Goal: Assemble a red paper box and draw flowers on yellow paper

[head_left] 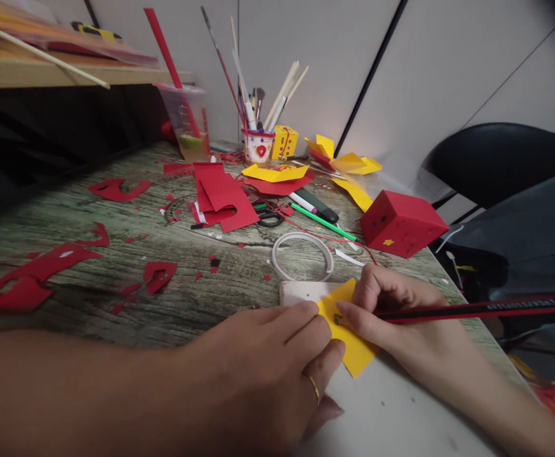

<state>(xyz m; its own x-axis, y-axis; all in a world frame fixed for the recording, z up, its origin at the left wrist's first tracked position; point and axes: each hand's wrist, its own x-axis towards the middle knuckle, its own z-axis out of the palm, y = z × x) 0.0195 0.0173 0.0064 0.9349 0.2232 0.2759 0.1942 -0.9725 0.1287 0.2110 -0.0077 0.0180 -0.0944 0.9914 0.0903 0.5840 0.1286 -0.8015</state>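
Note:
A small piece of yellow paper [357, 350] lies over a white board [377, 406] near the front of the table. My left hand [277, 362], with a gold ring on one finger, has its curled fingers on the paper's left edge. From the right, my right hand [392, 311] grips a red and black striped pencil [477, 311] low down. A small dark drawn mark [337, 318] shows on the paper by my right thumb. The pencil's tip is hidden behind the fingers.
Beyond my hands are a roll of tape [275, 254], a red paper box [401, 223], scissors [270, 219], a green pen [322, 221] and red paper [225, 197]. A decorated cup [258, 149] of brushes and a plastic cup [187, 120] stand behind. Red scraps [160, 276] lie left.

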